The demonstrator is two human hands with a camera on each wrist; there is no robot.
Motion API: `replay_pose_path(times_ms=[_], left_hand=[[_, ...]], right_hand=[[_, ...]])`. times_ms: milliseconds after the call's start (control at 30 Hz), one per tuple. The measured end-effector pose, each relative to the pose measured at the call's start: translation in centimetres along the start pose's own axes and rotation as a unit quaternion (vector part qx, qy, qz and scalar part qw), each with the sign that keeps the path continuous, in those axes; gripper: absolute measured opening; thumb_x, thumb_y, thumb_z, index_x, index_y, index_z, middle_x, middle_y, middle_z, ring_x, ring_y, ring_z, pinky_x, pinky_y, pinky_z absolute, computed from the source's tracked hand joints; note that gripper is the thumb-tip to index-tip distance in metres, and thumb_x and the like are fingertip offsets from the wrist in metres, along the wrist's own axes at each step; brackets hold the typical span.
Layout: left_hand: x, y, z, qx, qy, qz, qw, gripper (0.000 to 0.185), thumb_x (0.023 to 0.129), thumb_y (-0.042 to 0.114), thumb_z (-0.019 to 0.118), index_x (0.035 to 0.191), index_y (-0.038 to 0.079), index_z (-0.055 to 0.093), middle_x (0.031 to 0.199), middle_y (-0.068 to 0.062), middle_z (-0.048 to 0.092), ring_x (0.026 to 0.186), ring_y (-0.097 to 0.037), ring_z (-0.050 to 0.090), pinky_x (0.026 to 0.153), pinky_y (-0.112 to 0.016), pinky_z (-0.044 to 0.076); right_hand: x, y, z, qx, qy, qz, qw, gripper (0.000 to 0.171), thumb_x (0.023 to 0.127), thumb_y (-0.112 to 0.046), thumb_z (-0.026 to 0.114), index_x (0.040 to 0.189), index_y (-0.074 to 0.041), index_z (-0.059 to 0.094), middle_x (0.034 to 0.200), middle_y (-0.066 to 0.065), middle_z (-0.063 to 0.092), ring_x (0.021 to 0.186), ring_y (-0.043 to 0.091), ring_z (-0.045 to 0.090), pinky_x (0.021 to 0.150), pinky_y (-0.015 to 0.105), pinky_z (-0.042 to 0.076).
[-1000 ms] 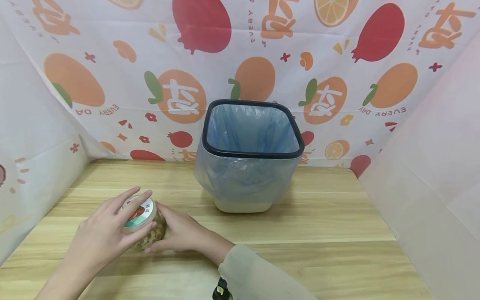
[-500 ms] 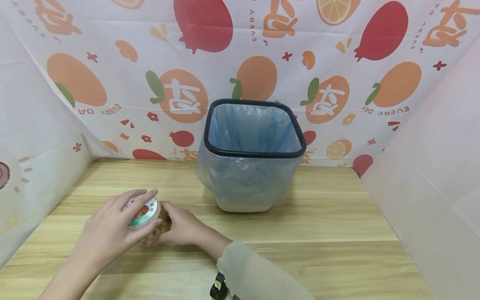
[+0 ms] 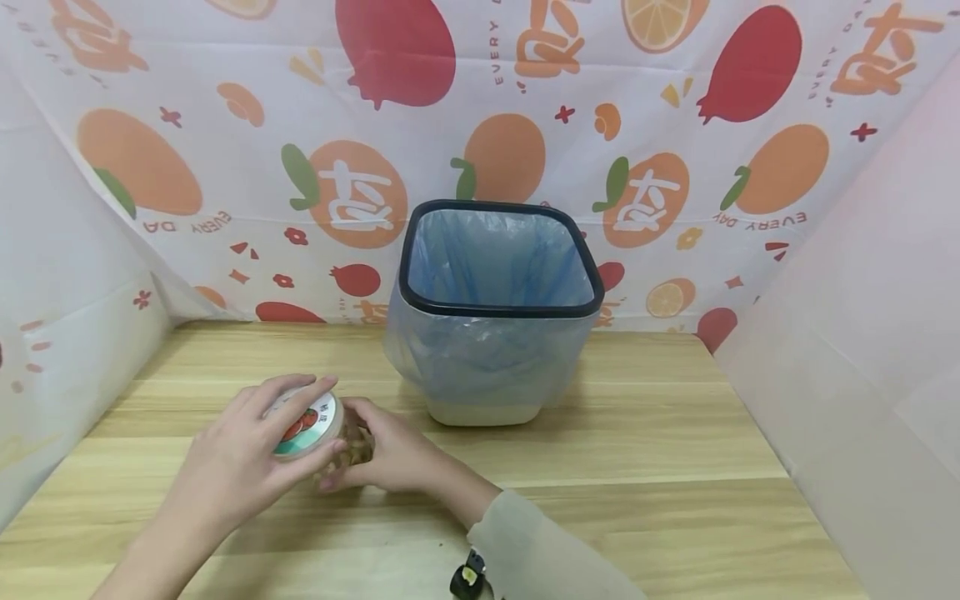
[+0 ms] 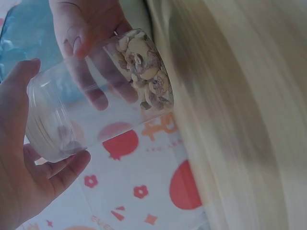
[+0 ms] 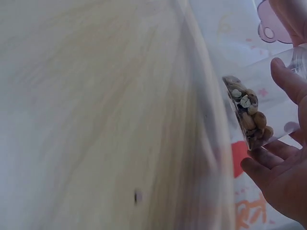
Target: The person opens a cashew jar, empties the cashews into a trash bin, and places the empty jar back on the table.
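A clear plastic jar [image 4: 91,110] with a round lid [image 3: 303,442] is between both hands, left of the bin in the head view. My left hand [image 3: 232,462] grips the lid from above, its fingers spread over the printed label and the thumb at the near side. Around the jar's body, my right hand [image 3: 397,454] curls from the right, thumb in front. Brown and pale nut-like pieces [image 4: 146,72] fill the bottom part of the jar; the upper part shows through clear. In the right wrist view the jar's base is close over the wooden table [image 5: 110,105].
A bin [image 3: 487,414] with a black rim and a bluish plastic liner [image 3: 487,350] stands behind and to the right of the jar. Fruit-printed cloth [image 3: 442,83] hangs behind the table, with pale sheets at both sides. A tiny dark speck [image 3: 441,544] lies near the front.
Both hands and the jar have shifted a little to the right, nearer the bin. The left hand keeps its grip on the lid and the right hand on the body.
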State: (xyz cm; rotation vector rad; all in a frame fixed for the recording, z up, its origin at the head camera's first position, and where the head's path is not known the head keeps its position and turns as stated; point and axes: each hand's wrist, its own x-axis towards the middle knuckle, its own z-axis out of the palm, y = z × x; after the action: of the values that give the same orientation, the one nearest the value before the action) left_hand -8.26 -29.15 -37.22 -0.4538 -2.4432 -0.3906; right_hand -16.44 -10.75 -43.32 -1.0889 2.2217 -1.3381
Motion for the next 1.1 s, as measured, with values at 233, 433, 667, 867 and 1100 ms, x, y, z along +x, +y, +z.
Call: replay_pose_path(times_ms=[233,433,667,867,1100], left_hand=[[1.0,2.4,0.2,-0.021,0.000,0.020,0.9996,0.071,0.074,0.045,0.082,0.139,0.029,0.060,0.129,-0.001,0.061,0.111,-0.025,0.060,0.068,-0.046,0.059],[1.7,4.2,0.2,-0.041,0.013,0.039,0.9983,0.069,0.076,0.048,0.080,0.139,0.030,0.060,0.129,-0.001,0.061,0.113,-0.023,0.059,0.070,-0.044,0.059],[2.3,5.7,0.1,-0.055,0.013,0.044,0.9974,0.063,0.084,0.059,0.069,0.140,0.030,0.059,0.130,0.001,0.061,0.116,-0.021,0.058,0.072,-0.044,0.059],[3.0,7.0,0.2,-0.071,0.026,0.057,0.9955,0.065,0.083,0.059,0.071,0.140,0.028,0.060,0.131,0.002,0.061,0.118,-0.020,0.057,0.075,-0.040,0.058],[4.1,8.6,1.1,-0.106,0.033,0.062,0.9920,0.067,0.079,0.052,0.078,0.139,0.026,0.061,0.129,0.001,0.061,0.115,-0.020,0.057,0.073,-0.039,0.057]], right_hand=[[-2.6,-0.2,-2.0,-0.032,0.021,-0.040,0.998,0.090,0.079,-0.043,0.084,0.152,-0.032,0.032,0.147,-0.016,0.047,0.136,0.005,0.045,0.108,0.030,0.043],[-5.0,-0.7,-3.5,-0.046,0.036,-0.055,0.997,0.091,0.080,-0.046,0.082,0.153,-0.034,0.030,0.145,-0.017,0.049,0.132,0.002,0.048,0.107,0.028,0.045],[-6.6,-1.1,-4.3,-0.046,0.049,-0.070,0.995,0.088,0.081,-0.046,0.081,0.151,-0.035,0.030,0.141,-0.017,0.051,0.129,0.000,0.049,0.107,0.028,0.045],[-8.1,-1.5,-5.6,-0.056,0.065,-0.078,0.993,0.088,0.081,-0.044,0.081,0.152,-0.034,0.030,0.144,-0.016,0.048,0.130,0.002,0.048,0.108,0.029,0.045],[-9.7,-1.2,-7.3,-0.040,0.078,-0.090,0.992,0.087,0.082,-0.039,0.082,0.152,-0.035,0.029,0.142,-0.015,0.050,0.126,0.003,0.052,0.105,0.028,0.046]])
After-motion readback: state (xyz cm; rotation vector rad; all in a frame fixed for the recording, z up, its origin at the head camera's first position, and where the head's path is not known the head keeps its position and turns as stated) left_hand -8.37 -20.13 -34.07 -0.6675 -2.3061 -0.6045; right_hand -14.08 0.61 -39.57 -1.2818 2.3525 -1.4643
